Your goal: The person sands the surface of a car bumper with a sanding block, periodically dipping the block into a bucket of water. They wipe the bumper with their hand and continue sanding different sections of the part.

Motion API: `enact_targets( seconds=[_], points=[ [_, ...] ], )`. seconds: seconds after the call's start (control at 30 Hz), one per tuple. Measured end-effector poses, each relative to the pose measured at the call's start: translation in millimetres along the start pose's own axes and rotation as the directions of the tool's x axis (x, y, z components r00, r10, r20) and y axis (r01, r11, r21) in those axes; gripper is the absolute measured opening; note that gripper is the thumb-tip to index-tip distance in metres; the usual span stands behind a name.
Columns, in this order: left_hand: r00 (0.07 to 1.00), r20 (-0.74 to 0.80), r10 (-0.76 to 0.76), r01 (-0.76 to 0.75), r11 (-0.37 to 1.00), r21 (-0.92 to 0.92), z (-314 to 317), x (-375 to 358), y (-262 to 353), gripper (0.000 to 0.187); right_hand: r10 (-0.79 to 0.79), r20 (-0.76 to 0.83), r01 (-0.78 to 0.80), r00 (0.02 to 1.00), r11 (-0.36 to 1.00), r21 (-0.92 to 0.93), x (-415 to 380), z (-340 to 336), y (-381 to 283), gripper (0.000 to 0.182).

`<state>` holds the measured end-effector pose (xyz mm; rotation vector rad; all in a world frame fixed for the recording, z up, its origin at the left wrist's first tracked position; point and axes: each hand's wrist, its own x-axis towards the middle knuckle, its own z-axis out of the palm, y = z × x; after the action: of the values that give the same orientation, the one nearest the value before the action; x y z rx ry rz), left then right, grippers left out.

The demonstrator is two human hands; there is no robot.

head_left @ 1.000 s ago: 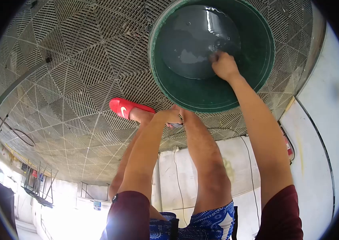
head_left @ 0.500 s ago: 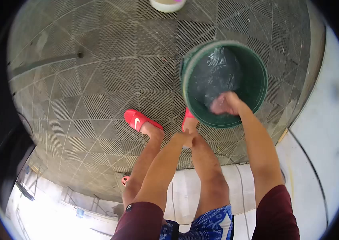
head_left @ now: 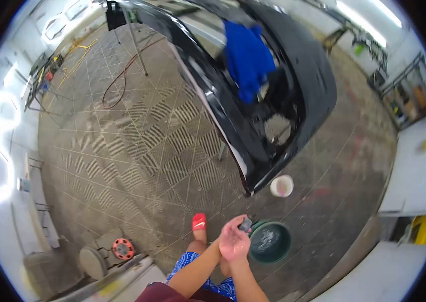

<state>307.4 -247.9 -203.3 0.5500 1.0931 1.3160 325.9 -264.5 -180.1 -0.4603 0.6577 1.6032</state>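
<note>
My left hand (head_left: 229, 228) and my right hand (head_left: 236, 248) are together in front of my body, touching or overlapping. A small dark grey pad (head_left: 245, 224) is at the fingertips of my left hand, which seem closed on it. My right hand has its wet-looking palm turned up and its fingers partly hidden against the left. Just right of both hands stands a green bucket (head_left: 284, 247) with water (head_left: 268, 240) in it.
A black car bumper (head_left: 298, 75) is held up ahead on a stand, with a blue cloth (head_left: 247, 60) draped over it. A white tub (head_left: 282, 186) stands below its lower end. An orange reel (head_left: 123, 248) lies at left; a red hose (head_left: 117, 89) lies farther back.
My right hand has come out of the bucket and met my left hand, which was by my leg. The view has tilted up, bringing the bumper into sight.
</note>
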Motion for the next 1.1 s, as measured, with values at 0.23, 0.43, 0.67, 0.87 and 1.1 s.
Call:
enact_targets(
  seconds=[0.23, 0.43, 0.67, 0.87, 1.1],
  points=[
    [0.935, 0.241, -0.261, 0.313, 0.926, -0.209, 13.5, 134.9, 197.9, 0.031, -0.226, 0.657, 0.694, 0.719, 0.293, -0.658, 30.6, 347.3, 86.5, 0.031],
    [0.938, 0.128, -0.321, 0.332, 0.940, -0.077, -100.7, 150.5, 220.4, 0.028, 0.568, 0.815, 0.478, 0.110, -0.749, 0.458, 101.0, 542.8, 109.6, 0.040],
    [0.898, -0.343, -0.276, 0.342, 0.928, 0.149, -333.1, 114.8, 151.4, 0.023, 0.672, 0.493, -0.167, 0.553, -0.490, 0.855, 103.7, 539.1, 127.1, 0.069],
    [0.789, -0.472, -0.393, 0.439, 0.898, -0.012, -403.6, 79.0, 212.6, 0.026, 0.592, 0.377, -0.044, 0.712, -0.498, 0.866, 65.0, 432.5, 65.9, 0.083],
    [0.845, -0.398, -0.358, 0.393, 0.919, 0.008, -379.6, 90.3, 227.7, 0.027, 0.647, 0.256, 0.082, 0.719, -0.444, 0.892, 45.7, 476.2, 78.5, 0.086]
  ],
)
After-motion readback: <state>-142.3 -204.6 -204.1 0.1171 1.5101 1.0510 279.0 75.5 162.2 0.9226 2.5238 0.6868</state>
